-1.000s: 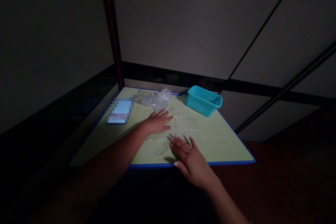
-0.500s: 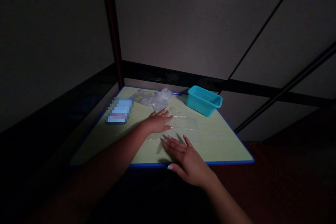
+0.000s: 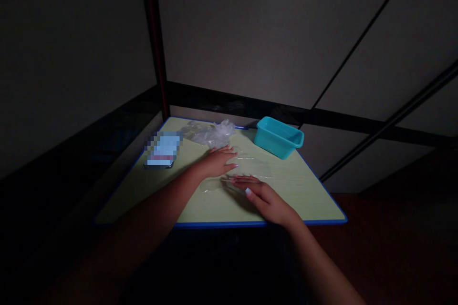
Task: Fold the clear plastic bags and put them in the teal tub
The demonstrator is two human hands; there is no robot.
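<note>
A clear plastic bag [image 3: 253,166] lies flat on the pale yellow tabletop, its outline faint. My left hand [image 3: 219,162] rests palm down on the bag's left part, fingers stretched to the right. Just to its lower right, my right hand [image 3: 258,193] is turned on its edge over the near part of the bag, fingers straight and thumb on top. Whether the right fingertips press on the plastic is hard to make out. Beyond my left hand sits a crumpled heap of clear plastic bags [image 3: 214,134].
The table [image 3: 307,200] has a blue edge. A turquoise plastic basket [image 3: 277,138] stands at its far right. On the left side lies a phone [image 3: 164,148], its screen blurred out. Dark-trimmed panelled walls [image 3: 236,33] rise behind and to the left.
My right hand has moved forward from the table's near edge and rolled onto its side, fingers now closer together. My left hand has barely shifted on the plastic.
</note>
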